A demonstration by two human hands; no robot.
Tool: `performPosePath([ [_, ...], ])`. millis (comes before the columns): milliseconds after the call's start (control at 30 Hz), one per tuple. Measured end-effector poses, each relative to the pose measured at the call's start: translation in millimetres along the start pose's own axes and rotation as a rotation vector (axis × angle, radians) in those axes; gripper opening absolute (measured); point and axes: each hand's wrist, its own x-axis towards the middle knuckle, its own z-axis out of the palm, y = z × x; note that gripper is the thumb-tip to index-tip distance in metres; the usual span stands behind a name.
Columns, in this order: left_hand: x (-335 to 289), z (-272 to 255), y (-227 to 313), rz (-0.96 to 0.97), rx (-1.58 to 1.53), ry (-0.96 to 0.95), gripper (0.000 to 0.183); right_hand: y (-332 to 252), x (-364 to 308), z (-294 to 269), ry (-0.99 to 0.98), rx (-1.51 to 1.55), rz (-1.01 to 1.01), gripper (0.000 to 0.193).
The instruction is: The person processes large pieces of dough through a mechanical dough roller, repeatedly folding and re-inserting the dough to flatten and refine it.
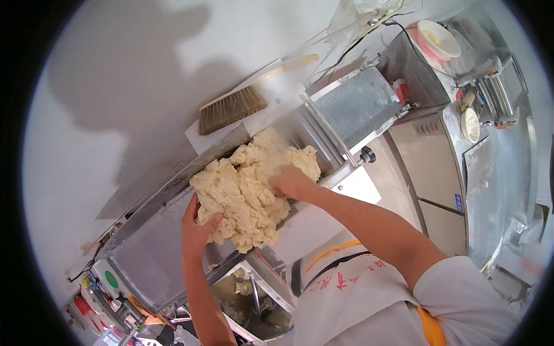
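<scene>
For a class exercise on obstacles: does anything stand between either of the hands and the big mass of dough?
Nothing visible does. The left hand touches the left side of the dough, and the right hand is against its right part.

The dough is heaped over the right end of the tray, with the roller just to its right. The dough is touched on its left edge by the left hand and on its right part by the right hand. Behind it, the brush is laid on the ledge, before the wall. Right of the roller, the plate is set, with the knob on the near side. Before the dough, a hook and a scrap are contained in the mixer. At far right, the small bowl is placed on the counter; the bowl is set farther back. At far left, tools are apparently piled, though that edge is poorly seen.
</scene>
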Motion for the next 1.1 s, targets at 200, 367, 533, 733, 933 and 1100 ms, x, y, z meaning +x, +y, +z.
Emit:
performPosePath([
  [200, 9, 5, 15, 0.04, -0.027, -0.091, 0.093, 4, 3, -14, -0.157, 0.339, 0.033, 0.033],
  [367, 5, 15, 22, -0.004, -0.035, -0.066, 0.089, -5, 1, -27, -0.309, 0.514, 0.241, 0.026],
  [533, 15, 34, 32, 0.011, 0.106, 0.0, 0.076, -8, 1, -35, -0.356, 0.55, 0.262, 0.029],
  [733, 19, 46, 40, 0.055, 0.221, 0.065, 0.066, -9, -4, -42, -0.341, 0.424, 0.228, 0.033],
  [933, 25, 52, 44, 0.065, 0.272, 0.006, 0.063, -53, -4, -51, -0.071, 0.366, -0.075, 0.036],
  [1100, 41, 59, 53, 0.068, 0.271, -0.073, 0.062, -39, 58, -28, 0.342, -0.113, -0.34, 0.027],
])
